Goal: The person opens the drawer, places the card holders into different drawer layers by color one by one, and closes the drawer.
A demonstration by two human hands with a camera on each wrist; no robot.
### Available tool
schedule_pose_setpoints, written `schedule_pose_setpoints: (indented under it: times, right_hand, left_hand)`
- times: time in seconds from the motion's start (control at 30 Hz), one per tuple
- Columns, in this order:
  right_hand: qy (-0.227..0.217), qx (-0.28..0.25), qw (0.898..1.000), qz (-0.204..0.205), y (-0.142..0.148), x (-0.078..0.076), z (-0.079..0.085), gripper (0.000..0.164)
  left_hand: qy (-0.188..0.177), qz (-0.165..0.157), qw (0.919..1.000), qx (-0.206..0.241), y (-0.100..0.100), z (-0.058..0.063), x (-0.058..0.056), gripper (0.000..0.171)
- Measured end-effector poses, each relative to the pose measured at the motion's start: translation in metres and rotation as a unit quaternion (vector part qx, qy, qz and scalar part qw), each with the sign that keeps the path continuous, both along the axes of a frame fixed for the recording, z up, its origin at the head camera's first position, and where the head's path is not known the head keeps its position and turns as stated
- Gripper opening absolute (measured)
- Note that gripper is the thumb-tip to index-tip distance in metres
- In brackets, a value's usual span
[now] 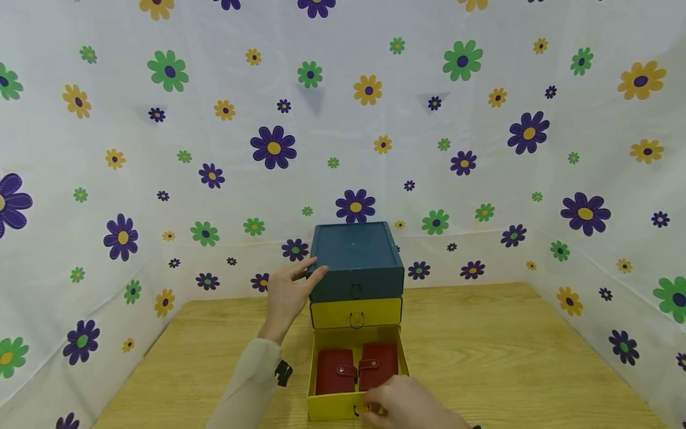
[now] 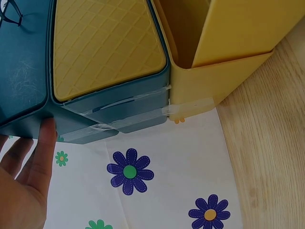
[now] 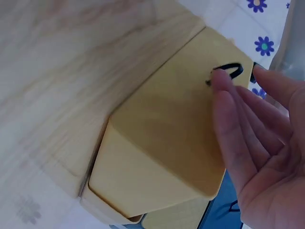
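Observation:
A stack of drawers stands on the table, with a blue drawer (image 1: 334, 286) on top, a yellow drawer (image 1: 329, 314) below it and a pulled-out yellow bottom drawer (image 1: 329, 409). Inside that bottom one lie two dark red wallet-like cases, a left case (image 1: 328, 372) and a right case (image 1: 383, 363), each with a snap strap. My left hand (image 1: 286, 295) rests its fingers against the left side of the blue top. At the bottom drawer's front is my right hand (image 1: 409, 405), its fingers extended beside the black loop pull (image 3: 233, 69); whether they touch it is unclear.
The wooden table (image 1: 482, 357) extends to both sides of the stack. A white cloth (image 1: 343, 119) printed with flowers hangs behind and at the sides. Clear tape (image 2: 138, 114) runs along the stack's side.

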State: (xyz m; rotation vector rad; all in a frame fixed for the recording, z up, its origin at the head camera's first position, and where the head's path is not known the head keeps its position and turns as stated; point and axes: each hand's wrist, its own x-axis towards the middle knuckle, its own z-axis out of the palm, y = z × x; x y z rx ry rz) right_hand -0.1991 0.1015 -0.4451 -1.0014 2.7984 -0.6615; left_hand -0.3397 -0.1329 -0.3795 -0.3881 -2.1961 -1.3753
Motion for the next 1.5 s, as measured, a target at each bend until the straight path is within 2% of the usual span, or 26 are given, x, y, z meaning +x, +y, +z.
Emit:
schedule_pose_setpoints:
  times: [0.17, 0.33, 0.4, 0.47, 0.6, 0.8, 1.07, 1.2, 1.33, 1.5]
  right_hand:
    - [0.009, 0.024, 0.998, 0.051, 0.001, -0.002, -0.008, 0.019]
    - [0.073, 0.048, 0.991, 0.105, 0.003, -0.004, -0.016, 0.016]
    - [0.098, 0.048, 0.987, 0.118, 0.003, -0.005, -0.017, 0.015]
    - [0.104, 0.041, 0.986, 0.121, 0.003, -0.004, -0.016, 0.015]
    - [0.077, 0.025, 0.991, 0.106, 0.002, -0.004, -0.014, 0.015]
    - [0.023, 0.005, 0.998, 0.054, 0.000, -0.004, -0.013, 0.013]
    - [-0.012, 0.004, 1.000, 0.012, 0.000, -0.010, -0.010, 0.008]
    - [-0.032, -0.004, 0.999, -0.016, -0.001, -0.014, -0.009, 0.010]
    - [-0.017, -0.005, 1.000, -0.016, -0.002, -0.021, -0.010, 0.011]
    - [0.043, -0.010, 0.999, 0.006, -0.002, -0.034, -0.012, 0.010]
  left_hand:
    - [0.003, -0.001, 1.0000, 0.002, 0.001, 0.000, 0.000, 0.052]
    - [-0.003, -0.005, 1.0000, 0.005, 0.001, 0.000, 0.001, 0.052]
    - [0.000, -0.003, 1.0000, 0.004, 0.000, 0.000, 0.001, 0.052]
    - [0.002, -0.003, 1.0000, 0.004, 0.000, 0.000, 0.000, 0.052]
    - [0.001, -0.001, 1.0000, 0.003, 0.000, 0.000, 0.000, 0.052]
    - [-0.004, -0.001, 1.0000, 0.004, 0.000, -0.001, -0.001, 0.052]
    - [0.002, 0.000, 1.0000, 0.000, -0.001, -0.001, 0.000, 0.051]
    - [0.002, 0.002, 1.0000, 0.001, -0.001, -0.002, 0.000, 0.051]
    - [0.003, 0.002, 1.0000, -0.002, -0.001, -0.003, -0.001, 0.051]
    - [0.001, 0.000, 1.0000, -0.003, -0.001, -0.001, -0.001, 0.052]
